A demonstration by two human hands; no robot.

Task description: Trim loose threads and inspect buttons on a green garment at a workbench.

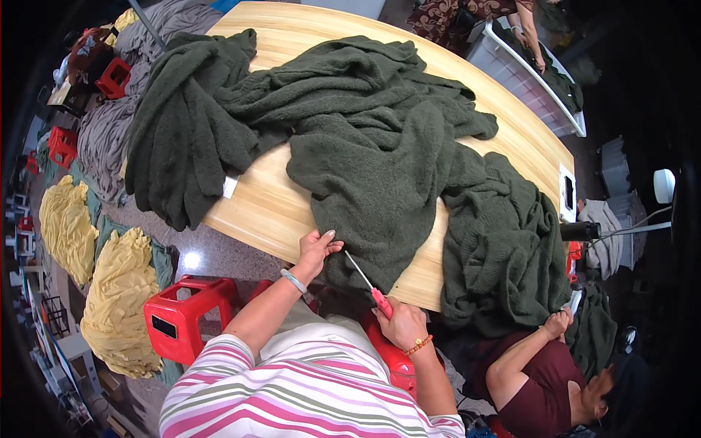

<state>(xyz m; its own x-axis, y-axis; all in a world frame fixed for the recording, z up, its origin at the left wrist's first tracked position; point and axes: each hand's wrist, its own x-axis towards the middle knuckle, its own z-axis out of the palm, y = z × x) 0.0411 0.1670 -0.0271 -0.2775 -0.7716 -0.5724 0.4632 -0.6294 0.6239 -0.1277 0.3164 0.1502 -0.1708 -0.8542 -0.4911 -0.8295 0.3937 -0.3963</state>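
Observation:
A dark green knitted garment (380, 182) lies spread on the table in front of me, its near part hanging to the table's edge. My left hand (315, 252) pinches the fabric's left edge between thumb and fingers. In my right hand (403, 323) is a red-handled tool (382, 303) with a long thin metal shaft, wrapped by my fingers. The shaft slants up and left across the fabric, its tip close to my left fingertips. Whether the tip catches the knit is too small to tell.
More dark green knits (193, 128) cover the wooden table (263, 201). At right, a person in maroon (537, 379) handles another. Beyond the table, someone reaches into a white bin (511, 73). A red stool (179, 321) stands left, beside yellow cloth heaps (120, 306).

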